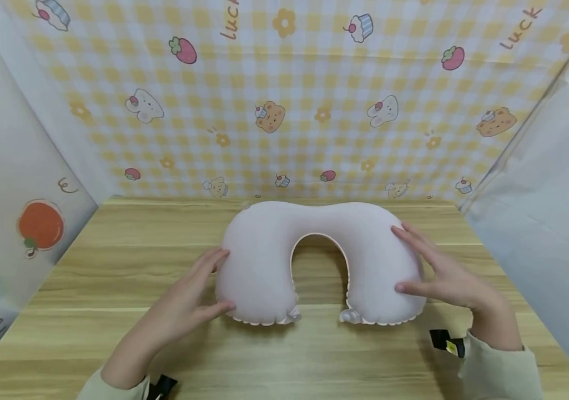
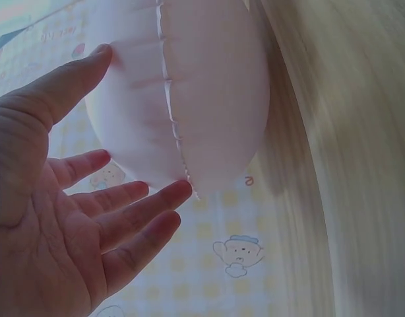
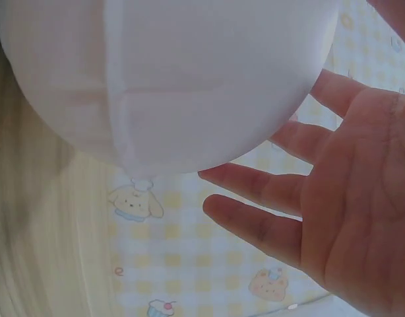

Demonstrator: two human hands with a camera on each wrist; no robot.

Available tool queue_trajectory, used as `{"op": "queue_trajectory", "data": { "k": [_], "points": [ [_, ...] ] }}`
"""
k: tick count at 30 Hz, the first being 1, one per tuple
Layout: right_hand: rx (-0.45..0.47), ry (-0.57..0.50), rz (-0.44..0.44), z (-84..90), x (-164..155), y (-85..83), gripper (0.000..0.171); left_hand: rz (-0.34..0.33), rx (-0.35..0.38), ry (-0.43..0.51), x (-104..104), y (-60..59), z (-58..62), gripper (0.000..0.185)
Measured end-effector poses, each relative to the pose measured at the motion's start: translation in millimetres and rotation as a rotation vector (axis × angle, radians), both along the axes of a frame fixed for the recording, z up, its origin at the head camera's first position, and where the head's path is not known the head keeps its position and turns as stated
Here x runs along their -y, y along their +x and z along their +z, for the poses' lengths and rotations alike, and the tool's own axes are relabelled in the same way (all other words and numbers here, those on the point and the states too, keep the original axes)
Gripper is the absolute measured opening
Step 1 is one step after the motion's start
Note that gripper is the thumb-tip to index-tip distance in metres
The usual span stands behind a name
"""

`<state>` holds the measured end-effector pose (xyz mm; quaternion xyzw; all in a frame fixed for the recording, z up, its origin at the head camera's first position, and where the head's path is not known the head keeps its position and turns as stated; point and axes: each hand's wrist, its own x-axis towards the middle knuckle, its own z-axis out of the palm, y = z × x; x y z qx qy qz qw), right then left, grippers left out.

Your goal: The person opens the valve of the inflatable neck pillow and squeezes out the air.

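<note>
We are bracketing the neck pillow (image 1: 314,244) with left hand (image 1: 189,303) and right hand (image 1: 446,272), fingers spread wide, gripping nothing; uneven pressing may skid it.

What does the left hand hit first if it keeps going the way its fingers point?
The left hand points up and right at the neck pillow; its left lobe comes first. The fingertips look at or nearly on the pillow already, though depth is unclear.

Pale pink pillow (image 1: 264,250), yellow-checked cartoon backdrop (image 1: 314,83), light wood-grain table (image 1: 114,266).
</note>
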<state>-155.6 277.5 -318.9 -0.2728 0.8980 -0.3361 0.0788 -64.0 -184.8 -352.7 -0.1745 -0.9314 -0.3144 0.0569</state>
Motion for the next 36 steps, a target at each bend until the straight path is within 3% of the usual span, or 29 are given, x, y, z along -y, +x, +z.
{"op": "queue_trajectory", "data": {
  "k": [6, 13, 27, 36],
  "points": [
    [-0.021, 0.001, 0.017, -1.1, 5, 5.3, 0.102, -0.012, -0.043, 0.013, 9, 2.8, 2.2, 0.084],
    [-0.052, 0.005, 0.038, -2.1, 8, 11.5, 0.103, 0.004, 0.027, 0.058, 18, 3.4, 6.7, 0.082],
    [-0.109, 0.028, 0.082, -2.3, 15, 21.4, 0.103, 0.004, 0.025, 0.021, 28, 17.0, 10.7, 0.077],
    [-0.124, 0.031, 0.103, -0.2, 23, 28.0, 0.103, -0.007, -0.03, 0.001, 36, 26.3, 12.0, 0.079]
  ]
}}
